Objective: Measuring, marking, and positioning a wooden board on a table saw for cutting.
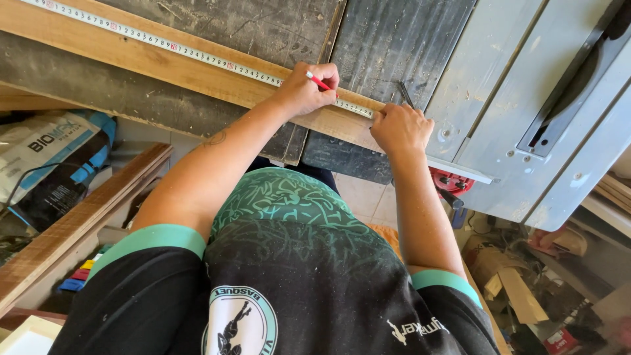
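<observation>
Right now the left hand (303,91) is closed around a red pencil (319,82), pinching it between thumb and fingers with the tip down on a tape (197,54). The tape lies flat along a plank (144,62). The plank runs at a slant from the upper left across a dark, scratched bench (263,26) and ends under the right hand (399,128). That hand is curled narrow, knuckles up, and presses on the tape's end at the plank's near end, just beside the left hand; how the fingers grip underneath is hidden. A thin dark metal strip (405,94) sticks out past the right hand's knuckles, and I cannot tell whether the hand holds it. To the right, touching the bench's edge, sits a grey saw table (513,98) with a long dark slot (568,85). A red fitting (448,179) shows under its near edge. Lower left, well apart from the hands, a printed bag (52,151) lies beside another board (79,223). Offcuts (519,289) lie on the floor at lower right.
</observation>
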